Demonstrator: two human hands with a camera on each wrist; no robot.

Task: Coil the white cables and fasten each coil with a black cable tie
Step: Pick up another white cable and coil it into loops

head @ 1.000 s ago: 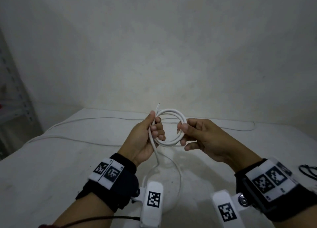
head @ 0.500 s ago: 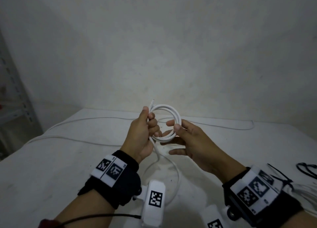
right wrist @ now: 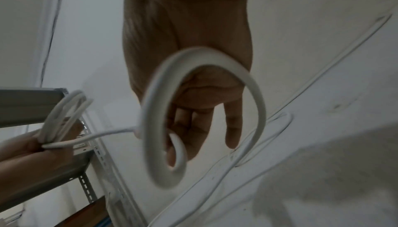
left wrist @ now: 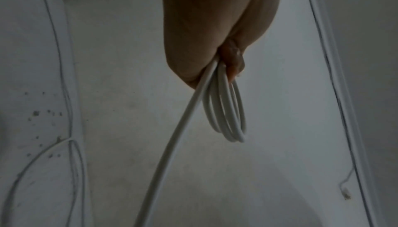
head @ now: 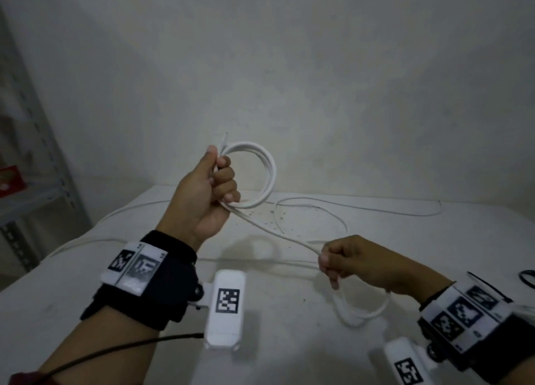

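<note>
My left hand [head: 221,179] is raised above the white table [head: 86,283] and grips a coil of white cable [head: 267,167] of a few turns, with the cable's plug end sticking up past the thumb. From the coil a straight strand [head: 278,231] runs down and right to my right hand [head: 333,264], which is curled round it low over the table. Below that hand the cable hangs in a slack loop [head: 366,315]. The left wrist view shows the coil [left wrist: 228,111] edge-on under the fingers. In the right wrist view the loop [right wrist: 256,97] curves in front of the palm.
Other white cable [head: 376,208] lies loose along the far side of the table and off to the left [head: 115,215]. Black cable ties [head: 527,279] lie at the right edge. A grey metal shelf [head: 31,187] stands on the left, and a wall is close behind.
My right hand has left the coil and slid down and right along the free cable, drawing it taut. My left hand has kept hold of the coil.
</note>
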